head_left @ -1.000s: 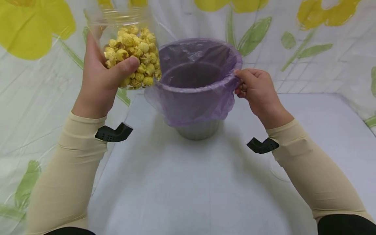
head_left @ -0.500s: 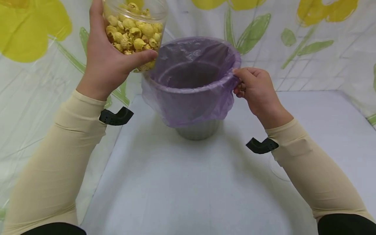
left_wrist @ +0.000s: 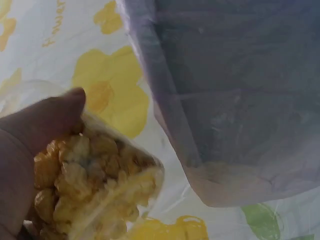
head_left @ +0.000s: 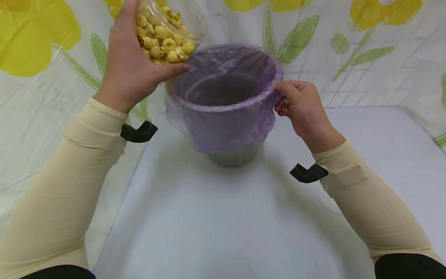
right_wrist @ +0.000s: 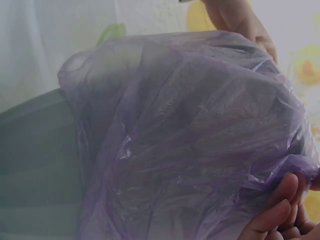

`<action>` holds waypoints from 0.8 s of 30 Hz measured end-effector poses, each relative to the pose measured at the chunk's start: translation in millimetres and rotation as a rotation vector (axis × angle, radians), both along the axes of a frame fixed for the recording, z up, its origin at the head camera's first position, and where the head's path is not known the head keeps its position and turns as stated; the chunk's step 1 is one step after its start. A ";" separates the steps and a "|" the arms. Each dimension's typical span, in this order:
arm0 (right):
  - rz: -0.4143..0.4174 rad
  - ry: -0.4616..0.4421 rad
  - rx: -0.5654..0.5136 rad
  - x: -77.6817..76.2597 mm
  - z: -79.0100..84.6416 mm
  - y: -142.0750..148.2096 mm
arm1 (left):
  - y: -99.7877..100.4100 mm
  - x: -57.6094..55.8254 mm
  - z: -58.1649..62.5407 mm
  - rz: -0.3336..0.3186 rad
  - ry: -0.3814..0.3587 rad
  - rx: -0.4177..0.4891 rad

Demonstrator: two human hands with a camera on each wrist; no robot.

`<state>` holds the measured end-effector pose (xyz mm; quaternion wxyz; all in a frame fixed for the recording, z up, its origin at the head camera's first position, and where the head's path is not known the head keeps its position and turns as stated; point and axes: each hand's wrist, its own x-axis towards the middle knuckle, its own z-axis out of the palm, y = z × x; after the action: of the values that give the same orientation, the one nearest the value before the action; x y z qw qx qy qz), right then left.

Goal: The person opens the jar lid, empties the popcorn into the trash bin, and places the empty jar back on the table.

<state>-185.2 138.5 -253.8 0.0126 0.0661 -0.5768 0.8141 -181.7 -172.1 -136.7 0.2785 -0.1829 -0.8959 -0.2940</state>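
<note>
A clear plastic jar [head_left: 200,33] with yellow popcorn [head_left: 163,43] inside is gripped by my left hand [head_left: 134,66], thumb across its near side. The jar tilts with its mouth toward the right, beside and above the left rim of a trash can [head_left: 231,155]. A thin purple trash bag [head_left: 223,128] lines the can and folds down over its outside. At the right rim my right hand [head_left: 301,104] pinches the bag's edge. In the right wrist view, the fingers [right_wrist: 275,215] hold a bunched fold of the bag.
The can stands on a white table [head_left: 223,217] toward its back edge. A flower-printed sheet [head_left: 369,73] hangs behind. A round clear disc [head_left: 329,201] lies by the right forearm. Each wrist carries a black bracket [head_left: 139,132].
My left hand has raised the jar and shifted it right, tipping it from nearly upright so its mouth leans toward the can. The right hand keeps its hold on the bag.
</note>
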 end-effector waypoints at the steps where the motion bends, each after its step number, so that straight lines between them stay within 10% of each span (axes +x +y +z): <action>1: -0.001 -0.001 -0.003 -0.1 0.2 -0.7 | -2.4 -2.7 -0.4 0.039 0.010 -0.052; 8: -0.001 -0.004 -0.006 0.3 0.8 -5.9 | -8.5 -7.7 -2.0 0.156 0.002 -0.193; 24: -0.010 0.004 -0.011 3.7 1.8 -6.7 | -9.1 -11.4 -6.9 0.096 0.184 -0.335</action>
<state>-181.5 131.8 -252.0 0.0182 0.0647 -0.5727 0.8170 -193.1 -181.2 -143.6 0.3385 -0.2100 -0.9107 -0.1092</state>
